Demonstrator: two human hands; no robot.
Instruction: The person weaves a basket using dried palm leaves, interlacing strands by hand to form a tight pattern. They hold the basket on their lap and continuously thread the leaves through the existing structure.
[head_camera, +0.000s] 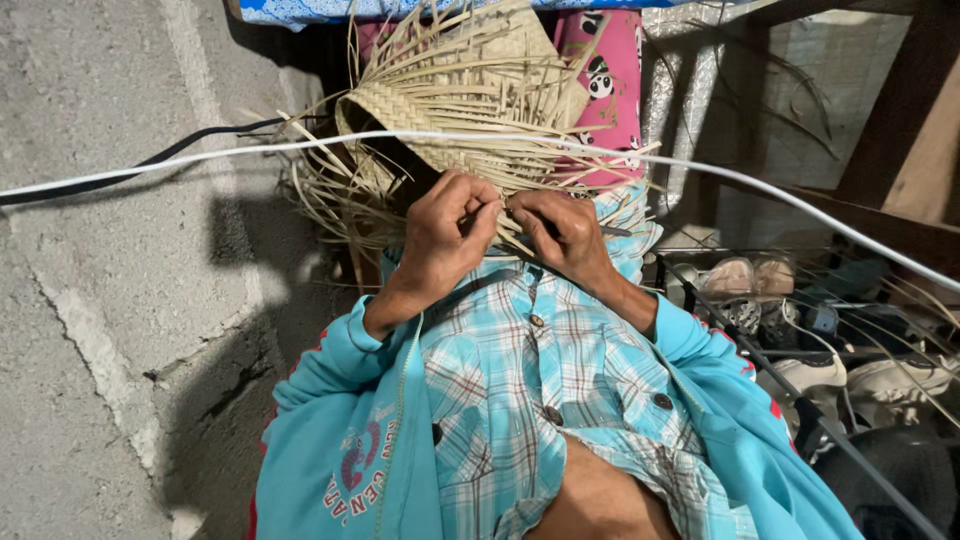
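The woven basket (455, 110) rests on my lap, just past my fingers. I think it is light and bendy, and its dry strips (330, 185) could snap, so I hold it at the edge. My left hand (440, 235) and right hand (565, 230) are both curled tight, pinching thin strips.

Bright daylight, hard shadows, sharp focus

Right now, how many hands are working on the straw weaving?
2. The left hand pinches strips at the near edge of the woven straw piece; the right hand grips strips beside it. Both belong to the wearer; no other hands show.
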